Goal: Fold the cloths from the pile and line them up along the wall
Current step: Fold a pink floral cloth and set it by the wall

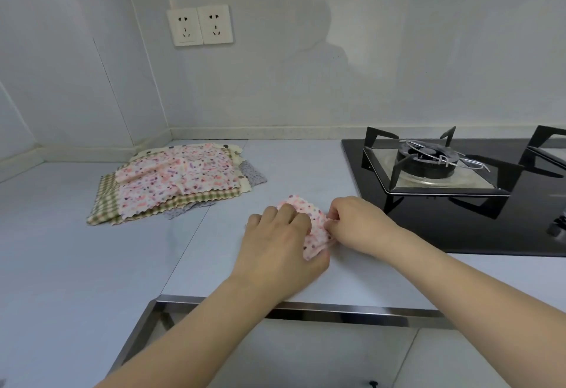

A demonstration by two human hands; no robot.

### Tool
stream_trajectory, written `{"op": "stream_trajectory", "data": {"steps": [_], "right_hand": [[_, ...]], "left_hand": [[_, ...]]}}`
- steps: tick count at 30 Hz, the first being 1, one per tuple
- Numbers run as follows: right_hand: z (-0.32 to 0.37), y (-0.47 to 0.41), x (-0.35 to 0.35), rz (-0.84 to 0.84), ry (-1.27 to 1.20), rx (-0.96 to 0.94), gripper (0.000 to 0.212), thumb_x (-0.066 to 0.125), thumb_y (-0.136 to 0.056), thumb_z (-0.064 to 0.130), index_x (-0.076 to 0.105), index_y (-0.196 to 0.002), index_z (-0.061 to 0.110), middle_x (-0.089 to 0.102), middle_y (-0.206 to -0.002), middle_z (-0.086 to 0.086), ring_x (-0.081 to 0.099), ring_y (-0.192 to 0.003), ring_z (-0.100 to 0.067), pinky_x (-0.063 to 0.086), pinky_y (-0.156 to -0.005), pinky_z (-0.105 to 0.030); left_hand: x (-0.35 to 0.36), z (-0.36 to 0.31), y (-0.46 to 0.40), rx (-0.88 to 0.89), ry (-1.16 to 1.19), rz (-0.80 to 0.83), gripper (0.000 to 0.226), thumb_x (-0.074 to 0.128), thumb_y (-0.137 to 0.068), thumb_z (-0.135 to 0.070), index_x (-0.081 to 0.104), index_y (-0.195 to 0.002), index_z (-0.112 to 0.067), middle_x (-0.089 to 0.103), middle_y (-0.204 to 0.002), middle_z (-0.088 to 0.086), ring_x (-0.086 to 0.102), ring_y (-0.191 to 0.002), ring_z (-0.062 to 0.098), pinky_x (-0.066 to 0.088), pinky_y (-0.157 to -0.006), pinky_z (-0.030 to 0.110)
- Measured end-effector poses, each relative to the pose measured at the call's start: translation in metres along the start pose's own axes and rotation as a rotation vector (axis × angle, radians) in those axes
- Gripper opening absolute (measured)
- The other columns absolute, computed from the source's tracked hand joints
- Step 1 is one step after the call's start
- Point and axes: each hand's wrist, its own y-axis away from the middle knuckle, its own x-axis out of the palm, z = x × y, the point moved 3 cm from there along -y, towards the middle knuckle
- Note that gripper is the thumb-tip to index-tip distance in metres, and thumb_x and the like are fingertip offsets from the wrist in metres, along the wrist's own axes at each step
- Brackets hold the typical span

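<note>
Worked cloth: small pink floral cloth (309,219), soft thin fabric with zigzag-cut edges, bunched into a narrow folded strip on the countertop (92,265) just left of the gas hob.
Long axis: runs from near edge to far edge of the counter, tilted slightly; far end points toward the back wall (367,66), near end tucked between the hands.
Left hand: left hand (281,243) lies palm-down over the cloth's left side, fingers curled onto the fabric, thumb at the near corner; grips it.
Right hand: right hand (358,224) at the cloth's right edge, fingertips pinching a fold of fabric.
Pile: pile of cloths (171,185) in the far left corner of the counter, well apart from the hands; flat, loosely stacked, edges fanned out.
Pile make-up: pink floral pieces on top, green-and-cream check beneath, a cream dotted piece and a grey small-print piece at the bottom; all pinked edges.
Countertop: pale grey, smooth, matte; metal-trimmed front edge.
Gas hob: gas hob (459,228), glossy black glass, angular black pan support over a round burner.
Wall fitting: double socket (199,26), white plastic, above the pile.
</note>
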Motion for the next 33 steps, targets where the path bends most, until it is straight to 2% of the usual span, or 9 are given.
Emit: {"op": "stream_trajectory", "data": {"steps": [2,6,9,13,20,25,29,31,33], "right_hand": [[0.003,0.006,0.002,-0.029,0.111,0.011,0.023,0.046,-0.093,0.029,0.058,-0.107,0.015,0.057,-0.112,-0.007,0.057,-0.104,-0.030,0.045,-0.086,-0.038],[0.009,0.015,0.008,-0.110,0.208,0.019,0.022,0.044,-0.095,0.023,0.051,-0.113,0.013,0.054,-0.116,-0.009,0.055,-0.105,-0.032,0.034,-0.075,-0.035],[0.013,0.019,0.012,-0.141,0.258,0.016,0.022,0.045,-0.094,0.019,0.048,-0.115,0.012,0.053,-0.117,-0.008,0.055,-0.105,-0.032,0.031,-0.071,-0.034],[0.014,0.020,0.013,-0.151,0.233,0.014,0.021,0.043,-0.095,0.018,0.048,-0.115,0.012,0.052,-0.116,-0.009,0.055,-0.104,-0.032,0.031,-0.071,-0.033],[0.014,0.021,0.012,-0.137,0.210,0.027,0.019,0.043,-0.095,0.018,0.049,-0.112,0.013,0.055,-0.114,-0.009,0.056,-0.102,-0.032,0.031,-0.071,-0.034],[0.013,0.017,-0.008,0.025,0.144,0.141,0.023,0.046,-0.095,0.029,0.052,-0.108,0.011,0.055,-0.105,-0.007,0.057,-0.099,-0.029,0.038,-0.071,-0.031],[0.012,0.017,-0.016,0.142,0.077,0.175,0.036,0.047,-0.091,0.049,0.048,-0.075,0.016,0.051,-0.079,0.002,0.054,-0.083,-0.024,0.039,-0.065,-0.028],[0.014,0.016,-0.014,0.199,0.095,0.171,0.038,0.051,-0.089,0.052,0.043,-0.069,0.019,0.048,-0.074,0.004,0.054,-0.081,-0.022,0.040,-0.065,-0.028],[0.017,0.014,-0.012,0.239,0.058,0.177,0.036,0.055,-0.089,0.045,0.044,-0.069,0.018,0.048,-0.072,0.003,0.051,-0.071,-0.017,0.037,-0.058,-0.027]], "left_hand": [[0.006,-0.003,0.001,0.010,-0.085,0.003,0.026,0.055,-0.066,-0.044,0.063,-0.075,-0.021,0.056,-0.077,-0.002,0.054,-0.069,0.025,0.042,-0.064,0.037],[0.008,-0.005,0.001,0.033,-0.183,0.003,0.016,0.062,-0.054,-0.023,0.059,-0.069,-0.018,0.056,-0.070,0.001,0.052,-0.062,0.027,0.037,-0.058,0.034],[0.003,-0.005,0.004,0.010,-0.141,0.063,0.016,0.057,-0.067,-0.014,0.061,-0.082,-0.017,0.059,-0.079,0.003,0.057,-0.075,0.028,0.029,-0.065,0.033],[-0.001,0.003,0.012,-0.032,-0.114,0.119,0.024,0.047,-0.083,-0.017,0.054,-0.106,-0.019,0.054,-0.106,0.000,0.049,-0.099,0.022,0.023,-0.072,0.028],[0.000,0.006,0.014,-0.085,0.021,0.230,0.033,0.050,-0.078,-0.020,0.050,-0.111,-0.016,0.048,-0.115,0.001,0.041,-0.106,0.022,0.036,-0.082,0.029],[-0.003,0.015,0.022,-0.090,0.197,0.452,0.061,0.037,-0.065,-0.040,0.049,-0.122,-0.025,0.039,-0.125,-0.007,0.033,-0.119,0.018,0.030,-0.094,0.029],[-0.006,0.060,-0.004,-0.386,0.468,0.172,0.029,0.041,-0.086,-0.034,0.062,-0.102,-0.024,0.053,-0.115,0.000,0.046,-0.111,0.024,0.042,-0.095,0.042],[0.000,0.075,-0.017,-0.454,0.418,0.196,0.029,0.045,-0.091,-0.033,0.057,-0.115,-0.022,0.054,-0.122,0.002,0.046,-0.114,0.025,0.042,-0.098,0.044],[0.009,0.079,-0.029,-0.417,0.228,0.366,0.044,0.049,-0.091,-0.041,0.050,-0.130,-0.023,0.047,-0.132,0.003,0.041,-0.123,0.026,0.037,-0.101,0.040]]}}
